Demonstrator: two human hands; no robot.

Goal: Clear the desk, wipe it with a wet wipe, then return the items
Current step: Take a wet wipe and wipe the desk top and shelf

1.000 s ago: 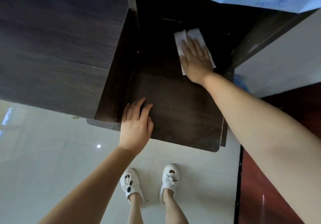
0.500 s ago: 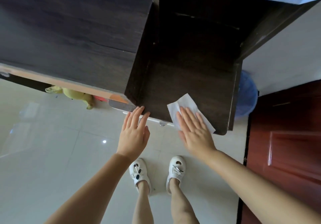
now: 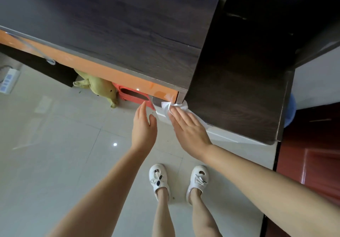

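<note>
The dark wood desk [image 3: 114, 27] fills the top of the view, with a lower dark side surface [image 3: 239, 82] on its right. A white wet wipe [image 3: 176, 106] is bunched at the front corner where the two surfaces meet. My right hand [image 3: 187, 128] lies flat on the wipe, fingers stretched, pressing it against the desk's front edge. My left hand [image 3: 144, 126] hovers open just left of it, holding nothing and off the desk.
An orange panel [image 3: 103, 73] runs under the desk's front edge. Below it sit a yellow-green plush toy [image 3: 97, 86] and a red stool [image 3: 134, 95]. A power strip [image 3: 8, 80] lies far left. A blue bin [image 3: 289, 111] and a red-brown door [image 3: 312, 154] are on the right.
My right hand dragged the wipe from the back of the side surface to its front edge, then left to the corner. My left hand came off the desk edge.
</note>
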